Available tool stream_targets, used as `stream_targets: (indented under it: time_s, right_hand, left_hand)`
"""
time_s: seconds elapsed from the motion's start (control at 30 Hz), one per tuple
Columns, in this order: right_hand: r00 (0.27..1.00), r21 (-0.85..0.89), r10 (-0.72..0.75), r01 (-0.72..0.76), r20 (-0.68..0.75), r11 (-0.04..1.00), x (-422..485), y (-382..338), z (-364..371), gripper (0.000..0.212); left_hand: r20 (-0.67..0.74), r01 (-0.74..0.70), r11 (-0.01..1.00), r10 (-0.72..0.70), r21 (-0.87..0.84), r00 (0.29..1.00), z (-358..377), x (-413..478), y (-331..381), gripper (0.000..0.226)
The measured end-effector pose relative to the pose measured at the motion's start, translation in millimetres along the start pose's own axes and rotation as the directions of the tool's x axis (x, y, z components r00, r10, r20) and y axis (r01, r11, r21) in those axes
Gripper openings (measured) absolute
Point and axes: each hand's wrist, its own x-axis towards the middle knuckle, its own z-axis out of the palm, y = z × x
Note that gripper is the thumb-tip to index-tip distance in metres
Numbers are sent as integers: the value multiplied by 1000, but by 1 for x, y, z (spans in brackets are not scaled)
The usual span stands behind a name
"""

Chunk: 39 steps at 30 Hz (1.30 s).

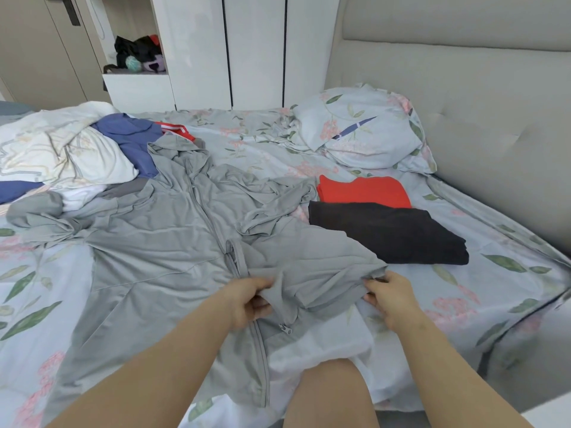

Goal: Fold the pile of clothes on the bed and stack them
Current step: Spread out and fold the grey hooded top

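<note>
A grey zip-up hooded jacket (160, 242) lies spread front-up across the bed (463, 288), hood toward the far side. My left hand (247, 301) pinches a fold of its right front panel beside the zip. My right hand (389, 295) grips the lower corner of that same panel. To the right lie a folded black garment (389, 233) and, behind it, a folded red garment (367, 189). At the far left a pile of unfolded clothes holds a blue garment (136, 143), a red one with white stripes (176, 131) and a white floral piece (58, 152).
A floral pillow (364, 131) rests against the padded headboard (479, 125) on the right. White wardrobes (256, 47) stand behind the bed, with bags on a low shelf (136, 78). My knee (330, 393) is at the near edge.
</note>
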Motion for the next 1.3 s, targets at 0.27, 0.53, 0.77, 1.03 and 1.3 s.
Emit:
stream_targets:
  time_s: [0.27,0.53,0.77,1.03,1.3]
  right_hand:
    - [930,-36,-309,308,-198,951,-4,-30,-51,36]
    - [898,-409,-337,204,-284,889,-27,-4,-30,21]
    - [879,-635,-256,470,403,613,-50,11,8,34]
    - [876,-321,-297,426,379,846,-50,-28,-12,22]
    - [903,-694,-146,406,404,595,-44,-33,3,17]
  left_hand:
    - [-32,-141,978,138,-156,990,-18,-5,27,20]
    - [11,-107,985,106,137,994,-22,1,-8,33]
    - [51,-19,991,26,-133,998,-14,-3,-1,19]
    - [80,-20,999,23,-42,997,-23,-18,9,20]
    - [-178,-146,929,216,341,960,-23,-3,5,60]
